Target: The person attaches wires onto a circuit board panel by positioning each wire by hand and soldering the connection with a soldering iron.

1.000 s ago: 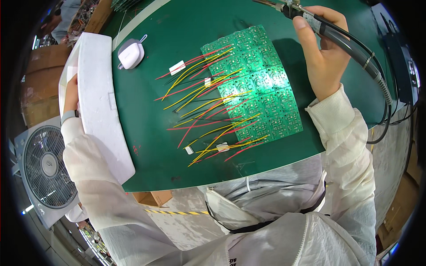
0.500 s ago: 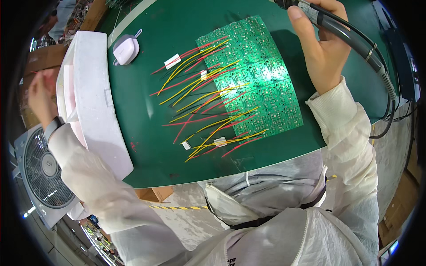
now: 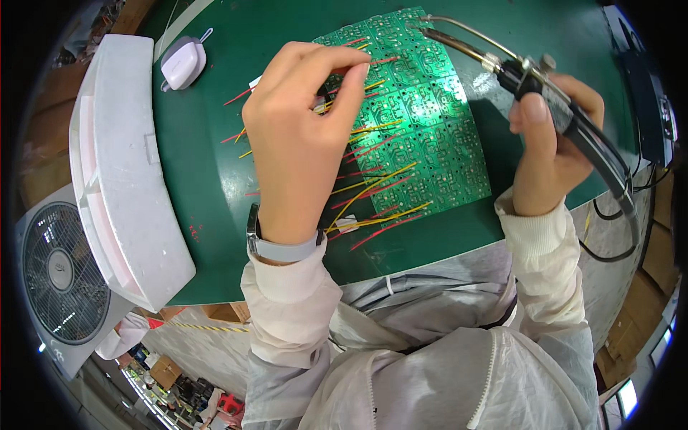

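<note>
My left hand (image 3: 297, 129) is over the upper left of a green circuit board panel (image 3: 455, 161). Its thumb and forefinger pinch a thin red wire (image 3: 385, 61), whose end reaches over the board. In my right hand (image 3: 548, 147) is a soldering iron (image 3: 473, 51) with a thin metal feed tube alongside. The iron's tip hovers over the board's top right; whether it touches cannot be made out. Yellow wires (image 3: 390, 178) and other red wires stick out leftward from the board, partly hidden by my left hand. A small white piece (image 3: 347, 224) lies among them.
On the left of the green table (image 3: 215, 236) stands a white foam box (image 3: 136, 158). A small lilac case (image 3: 183, 63) lies beside it. A dark device (image 3: 648, 107) is at the right edge, near the iron's black cable (image 3: 631, 222). A fan (image 3: 64, 272) stands beyond the box.
My left hand has come from beyond the foam box to the board, carrying the red wire. My right hand has moved down, and the iron's tip now points left over the board.
</note>
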`<state>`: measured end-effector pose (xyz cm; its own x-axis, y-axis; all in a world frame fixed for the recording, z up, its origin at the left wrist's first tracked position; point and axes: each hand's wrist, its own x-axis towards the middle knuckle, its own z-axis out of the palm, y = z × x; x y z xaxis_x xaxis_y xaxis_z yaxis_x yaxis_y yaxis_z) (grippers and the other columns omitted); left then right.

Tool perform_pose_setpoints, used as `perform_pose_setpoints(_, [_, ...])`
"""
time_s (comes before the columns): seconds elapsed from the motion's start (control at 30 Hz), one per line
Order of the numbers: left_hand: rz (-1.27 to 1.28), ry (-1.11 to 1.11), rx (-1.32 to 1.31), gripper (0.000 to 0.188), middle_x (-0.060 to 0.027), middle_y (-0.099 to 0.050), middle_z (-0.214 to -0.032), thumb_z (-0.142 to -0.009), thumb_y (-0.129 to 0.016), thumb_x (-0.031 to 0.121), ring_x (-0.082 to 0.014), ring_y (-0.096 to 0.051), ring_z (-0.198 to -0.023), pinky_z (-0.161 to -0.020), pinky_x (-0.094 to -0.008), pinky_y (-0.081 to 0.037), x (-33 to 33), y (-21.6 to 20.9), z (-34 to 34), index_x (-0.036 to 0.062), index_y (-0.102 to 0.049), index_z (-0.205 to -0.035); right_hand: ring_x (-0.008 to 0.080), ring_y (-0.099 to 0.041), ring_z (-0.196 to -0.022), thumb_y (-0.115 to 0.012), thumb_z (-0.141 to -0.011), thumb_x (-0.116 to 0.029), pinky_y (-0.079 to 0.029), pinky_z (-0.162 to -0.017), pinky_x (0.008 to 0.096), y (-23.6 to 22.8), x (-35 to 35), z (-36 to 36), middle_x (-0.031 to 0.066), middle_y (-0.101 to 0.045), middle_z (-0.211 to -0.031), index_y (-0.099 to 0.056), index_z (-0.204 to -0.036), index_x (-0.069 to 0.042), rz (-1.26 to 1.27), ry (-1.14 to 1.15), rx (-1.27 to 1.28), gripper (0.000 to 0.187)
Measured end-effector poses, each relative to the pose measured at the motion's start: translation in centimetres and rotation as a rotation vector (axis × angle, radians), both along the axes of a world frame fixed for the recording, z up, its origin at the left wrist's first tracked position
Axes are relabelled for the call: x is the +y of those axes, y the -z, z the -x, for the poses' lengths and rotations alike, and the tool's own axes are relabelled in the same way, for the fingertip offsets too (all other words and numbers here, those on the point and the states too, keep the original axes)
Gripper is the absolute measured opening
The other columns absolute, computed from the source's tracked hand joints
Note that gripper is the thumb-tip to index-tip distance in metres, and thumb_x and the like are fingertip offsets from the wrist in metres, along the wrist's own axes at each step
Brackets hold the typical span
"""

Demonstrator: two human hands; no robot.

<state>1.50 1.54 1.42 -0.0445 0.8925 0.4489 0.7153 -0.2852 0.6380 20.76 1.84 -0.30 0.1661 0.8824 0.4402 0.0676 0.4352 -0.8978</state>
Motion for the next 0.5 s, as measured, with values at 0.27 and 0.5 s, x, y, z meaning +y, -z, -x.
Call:
perform_pose_setpoints(0.27, [-0.020, 0.020, 0.084, 0.009, -0.0023, -0.055, -0.072, -0.066, -0.067, 0.000, -0.0089, -0.050, -0.059, -0.050, -0.0190, -0.040, 0.2, 1.4, 0.3, 0.0038, -0.064, -0.074, 0.0103, -0.050, -0.074, -0.067, -0.072, -0.007, -0.041, -0.071, 0.0221, 0.0, -0.4, 0.3, 0.0082, -0.054, -0.086, -0.046, -0.095, 0.002, 0.054, 0.038, -0.067, 0.032])
perform_pose_setpoints(0.5, [0.032, -0.012, -0.003, 0.011, -0.0022, -0.058, -0.078, -0.068, -0.065, 0.000, -0.0079, -0.050, -0.061, -0.052, -0.0190, -0.039, -0.2, 0.8, -0.2, 0.0054, -0.063, -0.077, 0.0110, -0.049, -0.067, -0.066, -0.072, -0.009, -0.040, -0.065, 0.0224, 0.0, -0.1, 0.1, 0.0103, -0.054, -0.080, -0.044, -0.089, 0.002, -0.020, 0.047, -0.096, 0.030])
